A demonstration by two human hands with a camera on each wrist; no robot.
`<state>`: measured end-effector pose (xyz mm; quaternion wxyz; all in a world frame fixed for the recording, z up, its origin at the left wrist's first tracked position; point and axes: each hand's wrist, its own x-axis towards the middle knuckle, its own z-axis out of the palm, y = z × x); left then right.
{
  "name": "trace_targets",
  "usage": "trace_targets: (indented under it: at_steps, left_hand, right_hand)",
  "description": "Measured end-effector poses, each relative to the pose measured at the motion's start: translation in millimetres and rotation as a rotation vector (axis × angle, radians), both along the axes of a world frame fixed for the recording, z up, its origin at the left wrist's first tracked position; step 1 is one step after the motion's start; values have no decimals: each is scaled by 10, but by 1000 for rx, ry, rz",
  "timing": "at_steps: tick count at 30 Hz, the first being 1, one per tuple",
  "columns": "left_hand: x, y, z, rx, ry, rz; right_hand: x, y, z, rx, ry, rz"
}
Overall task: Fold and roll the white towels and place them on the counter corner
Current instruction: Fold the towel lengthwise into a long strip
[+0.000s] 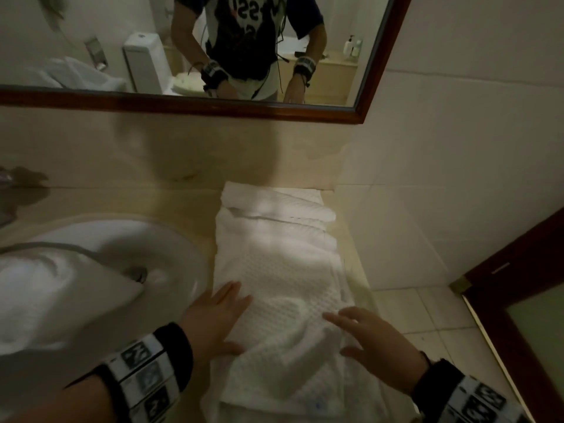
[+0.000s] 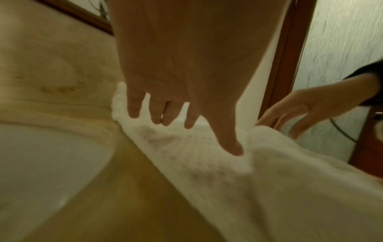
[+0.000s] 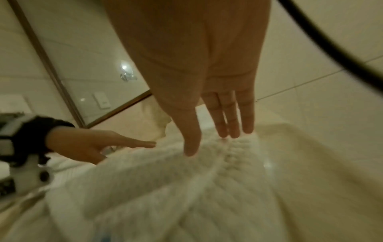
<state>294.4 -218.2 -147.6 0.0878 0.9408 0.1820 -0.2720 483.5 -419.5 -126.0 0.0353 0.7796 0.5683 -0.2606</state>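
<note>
A white waffle-weave towel point(image 1: 280, 270) lies folded in a long strip on the beige counter point(image 1: 171, 203), running from the front edge back to the wall corner. My left hand point(image 1: 219, 319) rests flat on its left side, fingers straight point(image 2: 165, 117). My right hand point(image 1: 363, 337) lies on the right side with fingers spread and straight point(image 3: 217, 135). Between the two hands the towel point(image 3: 186, 188) bunches up into a raised wrinkle point(image 1: 293, 303). At the far end a folded edge point(image 1: 274, 209) lies across the strip.
A white sink basin point(image 1: 128, 254) sits left of the towel, and another white towel point(image 1: 55, 300) drapes over its near rim. A dark wood-framed mirror point(image 1: 213, 108) hangs above the counter. Tiled wall and a dark door frame point(image 1: 488, 300) stand on the right.
</note>
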Motion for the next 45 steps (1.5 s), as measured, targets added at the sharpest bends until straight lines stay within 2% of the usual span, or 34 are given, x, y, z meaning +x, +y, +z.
trace_targets:
  at_steps: [3, 7, 13, 17, 20, 22, 25, 30, 31, 33, 37, 41, 45]
  left_hand:
    - [-224, -316, 104, -87, -36, -2]
    - [-464, -617, 221, -95, -119, 111]
    - [-735, -1052, 39, -149, -49, 193]
    - [-849, -1172, -54, -49, -246, 322]
    - [-905, -1217, -78, -157, -405, 514]
    - [-911, -1228, -98, -238, -495, 637]
    - [-900, -1248, -145, -266, -610, 689]
    - [-862, -1411, -56, -110, -652, 614]
    - [-862, -1463, -24, -16, -654, 543]
    - [-893, -1547, 7, 161, -591, 296]
    - [-996, -1619, -143, 346, -540, 75]
    - [-1101, -1781, -369, 352, -552, -40]
    - [-1158, -1799, -514, 244, -574, 26]
  right_hand:
    - [-107, -224, -4, -9, 46, 121]
    - [-354, -433, -106, 56, 44, 232]
    - [-601, -498, -476, 16, -121, 299]
    - [-605, -595, -526, 53, -69, 250]
    - [-566, -638, -499, 58, -19, 171]
    - [-559, -641, -500, 67, -53, 194]
    - [-593, -652, -505, 87, -112, 238]
    - [-681, -732, -398, 114, -229, 273]
    - [-677, -755, -397, 188, -255, 287]
    - [-583, -811, -429, 333, -303, 272]
    - [-435, -1124, -446, 454, -267, 238]
    - [-516, -1468, -518, 430, -294, 252]
    - [-578, -1537, -716, 423, -313, 263]
